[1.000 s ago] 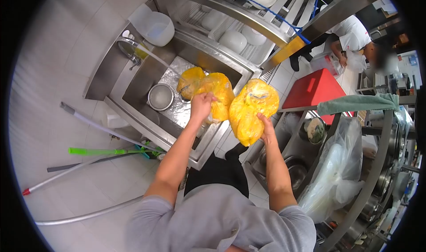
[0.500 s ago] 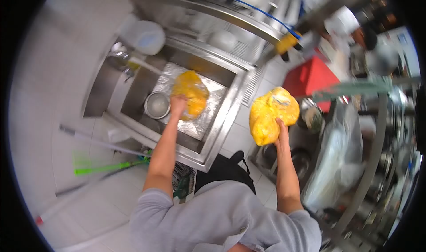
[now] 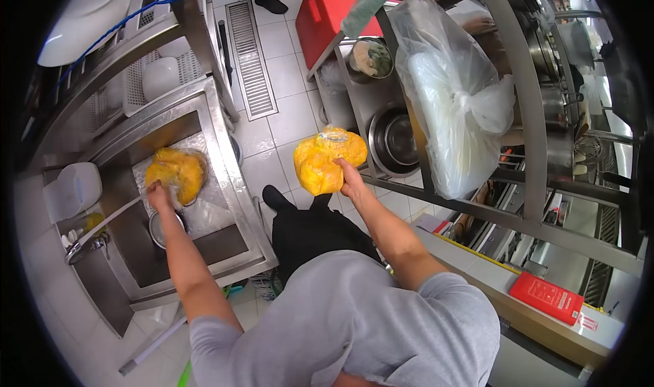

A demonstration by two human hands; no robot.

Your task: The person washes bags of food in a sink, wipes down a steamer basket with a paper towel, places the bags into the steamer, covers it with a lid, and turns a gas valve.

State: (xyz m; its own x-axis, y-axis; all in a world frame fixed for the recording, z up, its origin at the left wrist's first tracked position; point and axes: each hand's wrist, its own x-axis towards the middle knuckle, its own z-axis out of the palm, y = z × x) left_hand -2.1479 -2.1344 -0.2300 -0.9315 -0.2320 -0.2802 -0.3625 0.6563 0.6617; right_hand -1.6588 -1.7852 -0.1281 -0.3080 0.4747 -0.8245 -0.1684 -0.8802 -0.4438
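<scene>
My left hand (image 3: 159, 197) reaches into the steel sink (image 3: 238, 182), its fingers closed on the near edge of a clear plastic bag of yellow food (image 3: 176, 176). Under that bag lies a shiny, wrinkled sheet (image 3: 214, 213). A round metal pot (image 3: 163, 229) sits beside it, partly hidden by my left forearm. Over the floor, my right hand (image 3: 351, 179) grips a second plastic bag of yellow food (image 3: 320, 165), bulging in two lobes with a label on top. What exactly the yellow food is, I cannot tell.
To the right stands a steel rack (image 3: 535, 182) with a large knotted plastic bag (image 3: 456, 107). Metal bowls (image 3: 395, 138) and a pot of food (image 3: 371, 58) sit on a lower shelf, near a red box (image 3: 327, 19). Another person's shoe (image 3: 271, 4) shows beyond the floor drain (image 3: 251, 60).
My view has turned to the right, so the sink now appears further left and more of the rack shows. Both hands still hold their yellow bags.
</scene>
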